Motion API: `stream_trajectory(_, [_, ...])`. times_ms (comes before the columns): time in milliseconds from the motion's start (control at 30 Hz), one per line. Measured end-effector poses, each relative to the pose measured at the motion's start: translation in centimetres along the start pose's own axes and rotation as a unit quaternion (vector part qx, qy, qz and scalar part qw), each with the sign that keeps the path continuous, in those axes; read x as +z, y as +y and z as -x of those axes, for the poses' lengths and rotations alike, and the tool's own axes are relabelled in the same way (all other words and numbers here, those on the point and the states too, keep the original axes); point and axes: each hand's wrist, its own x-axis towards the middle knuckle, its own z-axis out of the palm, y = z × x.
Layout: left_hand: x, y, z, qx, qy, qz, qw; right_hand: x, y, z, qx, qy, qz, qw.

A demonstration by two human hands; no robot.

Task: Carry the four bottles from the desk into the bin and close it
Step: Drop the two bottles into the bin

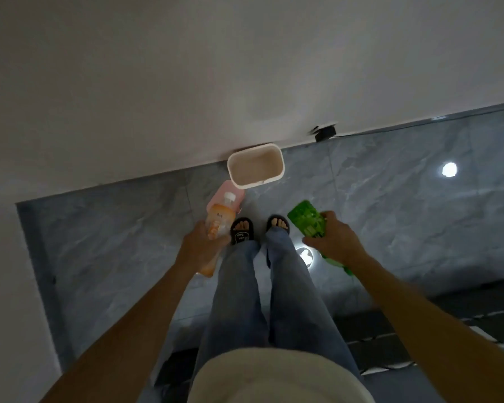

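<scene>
I stand over a white-rimmed rectangular bin (255,165) on the floor against the wall, its beige inside showing from above. A pink piece (227,196) lies just in front and left of it; I cannot tell whether it is the lid. My left hand (200,242) grips an orange bottle (218,221) with a white cap, and the cap points toward the pink piece. My right hand (332,237) holds a green bottle (306,221) out to the right of my feet. Both bottles are short of the bin. No other bottles are in view.
Grey marble floor tiles (390,205) reflect ceiling lights. A white wall (157,82) runs behind the bin, with a black socket or plug (326,132) and a cord at its base. My sandalled feet (261,228) stand just before the bin. A dark striped mat (390,330) lies at the lower right.
</scene>
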Motion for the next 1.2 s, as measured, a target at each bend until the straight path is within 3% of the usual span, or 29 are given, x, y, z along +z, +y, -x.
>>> stream_trajectory(233, [7.6, 0.1, -13.4, 0.004, 0.057, 0.11, 0.992, 3.9, -3.2, -16.6, -0.125, 0.014, 0.113, 0.986])
stream_trajectory(600, [16.3, -3.8, -33.4, 0.067, 0.153, 0.221, 0.961, 15.8, -6.4, -40.5, -0.305, 0.071, 0.311, 0.898])
stream_trajectory(800, [17.7, -4.6, -38.7, 0.097, 0.18, 0.239, 0.949, 21.4, -5.6, -47.8, -0.311, 0.054, 0.362, 0.877])
stream_trajectory(967, [18.2, -4.9, -39.9, 0.123, 0.19, 0.219, 0.949, 23.2, -5.5, -51.6, -0.26, -0.016, 0.369, 0.892])
stream_trajectory(1200, [18.1, -4.9, -39.5, 0.139, 0.205, 0.183, 0.951, 23.6, -4.6, -54.0, -0.268, -0.059, 0.353, 0.895])
